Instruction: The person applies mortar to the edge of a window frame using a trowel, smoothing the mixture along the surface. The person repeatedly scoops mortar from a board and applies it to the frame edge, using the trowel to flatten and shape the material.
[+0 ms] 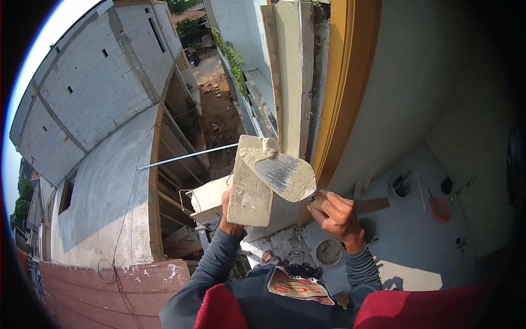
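Between the hands, head view: a wooden hawk board (pixel 250 200) sits just ahead of the torso, a steel trowel (pixel 286 176) laid across its far right part.
Left hand: gripping (pixel 225 206) the board's left edge from beneath; the fingers behind the wood are hidden. A firm, near-level hold should stop the mix sliding.
Right hand: closed (pixel 336 217) around the trowel's handle, close to the blade. A relaxed wrist would probably give the best control of the tilt.
Mortar lump: at the board's far end (pixel 268 148), against the blade. A low blade angle should gather it, where a steep one could push it overboard.
Blade face: streaked with a thin coat, some metal showing. A modest, even load near one edge would likely handle better than a heap.
Ahead of both hands: a mortar-coated strip (pixel 289 77) between two upright boards, with a yellow-brown frame (pixel 346 77) to its right; care with the blade would avoid smearing that wood.
Below the right hand: a round mortar tub (pixel 329 253), best left clear of the feet.
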The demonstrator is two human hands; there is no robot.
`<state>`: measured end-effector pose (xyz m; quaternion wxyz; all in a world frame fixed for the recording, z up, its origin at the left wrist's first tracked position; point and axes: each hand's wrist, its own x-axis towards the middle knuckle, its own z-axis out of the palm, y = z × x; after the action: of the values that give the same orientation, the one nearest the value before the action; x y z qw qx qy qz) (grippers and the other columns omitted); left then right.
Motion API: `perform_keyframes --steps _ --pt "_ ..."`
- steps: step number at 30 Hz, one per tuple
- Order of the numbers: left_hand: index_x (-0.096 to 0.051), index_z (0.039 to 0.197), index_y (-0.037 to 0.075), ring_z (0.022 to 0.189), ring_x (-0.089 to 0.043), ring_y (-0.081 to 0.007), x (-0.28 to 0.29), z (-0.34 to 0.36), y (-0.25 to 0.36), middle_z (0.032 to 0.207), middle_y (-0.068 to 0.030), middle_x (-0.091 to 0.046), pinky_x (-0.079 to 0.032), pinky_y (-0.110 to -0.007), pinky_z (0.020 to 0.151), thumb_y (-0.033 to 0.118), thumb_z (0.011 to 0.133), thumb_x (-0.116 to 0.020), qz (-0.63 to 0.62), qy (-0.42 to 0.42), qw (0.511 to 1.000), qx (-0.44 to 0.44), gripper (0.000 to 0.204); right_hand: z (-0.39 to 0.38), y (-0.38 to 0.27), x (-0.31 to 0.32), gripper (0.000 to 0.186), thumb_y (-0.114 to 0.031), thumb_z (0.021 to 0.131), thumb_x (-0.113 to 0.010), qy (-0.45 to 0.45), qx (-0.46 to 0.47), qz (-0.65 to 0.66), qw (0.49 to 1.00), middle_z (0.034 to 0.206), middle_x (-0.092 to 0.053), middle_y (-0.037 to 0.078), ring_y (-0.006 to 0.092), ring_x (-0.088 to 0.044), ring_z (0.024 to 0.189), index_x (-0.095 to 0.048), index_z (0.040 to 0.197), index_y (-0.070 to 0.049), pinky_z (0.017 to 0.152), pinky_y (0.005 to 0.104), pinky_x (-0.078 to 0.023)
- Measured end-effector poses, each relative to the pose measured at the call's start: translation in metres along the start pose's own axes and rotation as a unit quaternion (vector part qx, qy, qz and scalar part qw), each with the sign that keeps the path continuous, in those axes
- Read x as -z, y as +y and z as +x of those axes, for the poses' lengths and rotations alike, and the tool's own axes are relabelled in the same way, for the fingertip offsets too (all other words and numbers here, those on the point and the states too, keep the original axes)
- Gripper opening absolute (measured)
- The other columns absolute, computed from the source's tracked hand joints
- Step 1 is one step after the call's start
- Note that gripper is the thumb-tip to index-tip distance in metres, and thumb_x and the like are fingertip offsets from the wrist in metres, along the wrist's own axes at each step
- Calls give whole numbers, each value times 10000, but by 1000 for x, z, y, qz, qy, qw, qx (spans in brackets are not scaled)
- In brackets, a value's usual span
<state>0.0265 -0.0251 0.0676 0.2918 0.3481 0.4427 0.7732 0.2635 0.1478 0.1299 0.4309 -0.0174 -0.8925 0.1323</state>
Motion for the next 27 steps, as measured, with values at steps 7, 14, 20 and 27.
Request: perform_keyframes --steps 7,14,20,27 --pt "-445 1421 -26 1121 -634 -397 67 -10 -14 1339 -251 -564 -547 -518 939 327 949 -434 -409 -41 905 109 589 40 0 -27 353 -71 732 -840 100 0 -74 992 937 -691 148 272 -703 767 -697 1036 36 651 342 -577" --pt "-448 1426 -11 1090 -649 -392 117 -51 -14 1334 -237 -576 -566 -533 895 410 871 -480 -367 97 920 103 698 24 -8 -72 221 -63 711 -844 101 2 -54 993 921 -691 109 227 -686 698 -689 860 -14 587 314 -554" --pt "-522 1312 -105 881 -717 -288 138 -77 -13 1133 -225 -675 -624 -386 730 185 951 -405 23 214 976 35 478 14 -10 -101 218 -62 708 -844 90 -6 -45 995 910 -692 116 234 -684 701 -677 837 -6 599 319 -558" --pt "-503 1323 -111 888 -715 -323 139 -87 -19 1144 -241 -666 -623 -427 745 236 951 -411 -148 226 962 49 517 27 -3 -101 294 -65 713 -846 106 -7 -71 992 934 -696 123 251 -697 753 -691 949 14 636 327 -571"
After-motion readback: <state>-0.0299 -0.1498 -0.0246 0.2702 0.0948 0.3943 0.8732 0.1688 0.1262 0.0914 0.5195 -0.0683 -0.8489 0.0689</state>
